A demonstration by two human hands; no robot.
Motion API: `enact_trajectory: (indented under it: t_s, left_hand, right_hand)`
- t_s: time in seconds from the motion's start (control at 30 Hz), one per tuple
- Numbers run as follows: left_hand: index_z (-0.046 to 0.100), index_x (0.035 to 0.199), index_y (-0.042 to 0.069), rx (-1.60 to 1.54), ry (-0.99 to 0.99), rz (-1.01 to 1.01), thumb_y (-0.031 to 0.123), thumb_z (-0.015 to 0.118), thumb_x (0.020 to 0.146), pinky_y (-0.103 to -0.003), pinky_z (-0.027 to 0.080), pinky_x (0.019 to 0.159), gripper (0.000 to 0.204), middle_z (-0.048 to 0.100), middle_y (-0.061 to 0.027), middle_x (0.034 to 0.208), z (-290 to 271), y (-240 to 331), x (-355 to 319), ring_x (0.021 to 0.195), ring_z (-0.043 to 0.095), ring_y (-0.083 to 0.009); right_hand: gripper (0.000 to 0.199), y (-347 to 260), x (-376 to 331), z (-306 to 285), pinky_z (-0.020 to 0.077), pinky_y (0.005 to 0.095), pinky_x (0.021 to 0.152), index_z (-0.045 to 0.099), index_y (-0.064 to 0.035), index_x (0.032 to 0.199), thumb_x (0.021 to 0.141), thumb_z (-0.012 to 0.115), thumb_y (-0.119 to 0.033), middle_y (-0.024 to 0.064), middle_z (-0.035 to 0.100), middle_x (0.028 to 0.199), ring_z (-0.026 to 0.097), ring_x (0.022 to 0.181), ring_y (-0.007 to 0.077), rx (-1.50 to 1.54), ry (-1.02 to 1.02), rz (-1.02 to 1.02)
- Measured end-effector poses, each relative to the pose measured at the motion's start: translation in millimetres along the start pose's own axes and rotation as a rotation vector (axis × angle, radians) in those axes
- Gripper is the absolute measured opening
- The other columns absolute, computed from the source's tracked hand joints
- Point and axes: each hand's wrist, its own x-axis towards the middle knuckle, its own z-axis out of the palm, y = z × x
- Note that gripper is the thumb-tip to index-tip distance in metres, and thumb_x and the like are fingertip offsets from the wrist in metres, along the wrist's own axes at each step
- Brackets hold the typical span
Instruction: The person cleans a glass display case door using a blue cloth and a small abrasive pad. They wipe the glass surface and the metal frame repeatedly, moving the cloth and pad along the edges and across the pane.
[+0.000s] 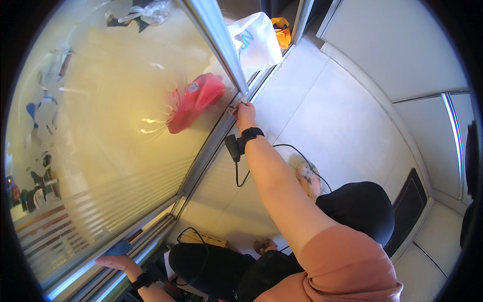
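My right hand (245,114) is closed on a crumpled, light, patterned cloth (234,106), held against the lower metal rail of a framed glass door panel (126,100). On that wrist a black strap carries a small dark box (233,148) with a cable. At the lower left, my left hand (114,262) reaches to the panel's side frame, its fingers pointing left. Against that hand is a folded blue-grey cloth (119,248), pinned between it and the frame; part of the grip is hidden. A red plastic bag (197,103) shows through the glass, close to the right hand.
A white carrier bag (256,43) and an orange bag (282,32) stand by the door opening. Pale floor tiles (322,95) lie to the right, below white cabinets (402,45). A dark mat (408,211) is at far right. My bent knees and patterned shoes are below.
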Motion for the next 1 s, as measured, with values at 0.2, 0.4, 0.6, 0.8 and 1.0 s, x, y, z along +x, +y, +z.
enact_trajectory:
  t_s: [0.2,0.4,0.6,0.8,1.0]
  left_hand:
    - [0.029,0.133,-0.002,-0.478,-0.035,-0.366,0.043,0.028,0.095,-0.04,0.028,0.101,0.059,0.031,-0.0171,0.138,-7,37,-12,0.121,0.036,-0.0309]
    - [0.029,0.133,-0.003,-0.471,-0.007,-0.374,0.041,0.026,0.096,-0.038,0.027,0.103,0.058,0.03,-0.0179,0.138,-12,35,-10,0.122,0.036,-0.0297]
    - [0.023,0.135,-0.004,-0.149,0.199,-0.308,0.037,0.03,0.096,-0.033,0.025,0.106,0.058,0.022,-0.018,0.142,-21,-16,-7,0.128,0.029,-0.0252]
    - [0.022,0.135,-0.005,-0.296,0.18,-0.424,0.036,0.029,0.096,-0.033,0.024,0.107,0.057,0.022,-0.0182,0.142,-12,21,-11,0.129,0.028,-0.0257]
    - [0.022,0.135,-0.005,-0.306,0.138,-0.427,0.035,0.029,0.096,-0.033,0.023,0.107,0.056,0.022,-0.0184,0.142,-9,39,-10,0.129,0.028,-0.0262]
  right_hand:
    - [0.019,-7,36,-4,0.0535,0.0334,0.056,0.054,0.001,0.095,0.077,0.05,0.003,0.0117,0.058,0.083,0.061,0.069,0.0238,-0.132,-0.034,-0.066]
    - [0.015,-37,-36,19,0.0449,0.0293,0.044,0.054,0.0021,0.092,0.077,0.052,0.001,0.0092,0.058,0.071,0.056,0.056,0.018,-0.304,0.004,-0.224]
    - [0.013,-127,-156,80,0.0452,0.0339,0.066,0.058,-0.0007,0.081,0.068,0.055,0.003,0.0136,0.058,0.08,0.055,0.074,0.0302,-0.33,-0.384,-1.258]
    - [0.018,-120,-147,82,0.0451,0.0364,0.069,0.057,-0.0016,0.084,0.069,0.052,0.005,0.0153,0.057,0.083,0.055,0.078,0.0332,-0.392,-0.256,-1.371]
    - [0.014,-67,-80,22,0.0473,0.0324,0.057,0.059,-0.0026,0.091,0.08,0.05,-0.002,0.0111,0.058,0.069,0.056,0.057,0.022,-0.563,-0.165,-0.432]
